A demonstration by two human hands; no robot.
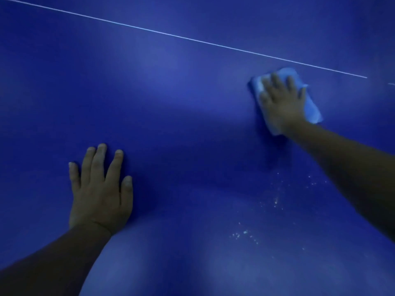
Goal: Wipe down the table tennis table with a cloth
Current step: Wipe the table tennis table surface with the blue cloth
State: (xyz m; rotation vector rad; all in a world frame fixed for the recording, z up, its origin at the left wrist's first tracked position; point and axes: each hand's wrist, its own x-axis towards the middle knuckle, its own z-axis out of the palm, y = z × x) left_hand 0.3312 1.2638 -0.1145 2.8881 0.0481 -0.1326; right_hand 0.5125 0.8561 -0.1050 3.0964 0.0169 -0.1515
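A dim blue table (171, 103) fills my view, no edge or corner in sight, with a thin white line (192, 40) slanting across its far part and no writing I can read. My right hand (282, 103) presses the folded light-blue cloth (311, 107) flat just short of that line, fingers straight and spread, hiding most of it. My left hand (99, 189) rests flat nearer me, fingers apart, and pale specks (275, 201) lie between my arms.

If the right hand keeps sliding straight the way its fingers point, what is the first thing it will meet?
The right hand, pressing the light blue cloth flat, points up the table. Nothing stands in that line; it would first cross the thin white line painted on the surface, just beyond the cloth.
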